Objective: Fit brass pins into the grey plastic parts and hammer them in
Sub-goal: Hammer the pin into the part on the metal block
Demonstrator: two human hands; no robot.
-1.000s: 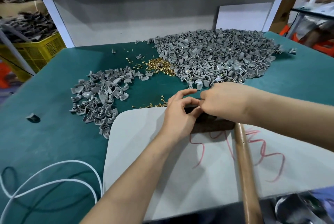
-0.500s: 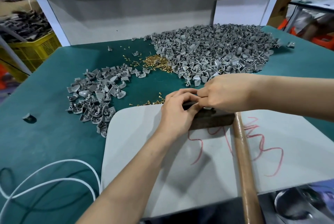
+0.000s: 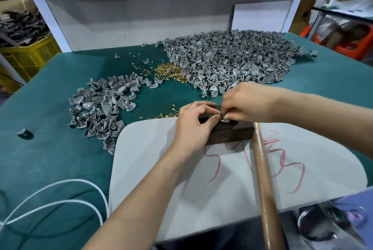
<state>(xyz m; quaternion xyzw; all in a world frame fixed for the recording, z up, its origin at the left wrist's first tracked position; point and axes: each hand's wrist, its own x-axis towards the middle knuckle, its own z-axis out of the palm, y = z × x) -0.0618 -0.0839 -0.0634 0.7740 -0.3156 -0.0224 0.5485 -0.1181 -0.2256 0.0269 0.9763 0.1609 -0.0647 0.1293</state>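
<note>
Lying nearest, below the right hand: a wooden hammer handle. Pinching one grey plastic part atop a dark block, curled fingertips of left hand and right. Beyond the knuckles, brass pins, grey heap. Far left, yellow crate holding dark parts.

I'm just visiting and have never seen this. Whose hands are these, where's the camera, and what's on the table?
No robot: a person's bare hands, filmed by one head-worn camera looking down. On the green table lie a big heap of grey plastic parts, a smaller heap, and brass pins. Nearer, a pale board carries a dark block; a wooden handle, probably the hammer's, lies across it. The left hand and right hand meet over the block, pinching a small piece, too tiny to identify.
</note>
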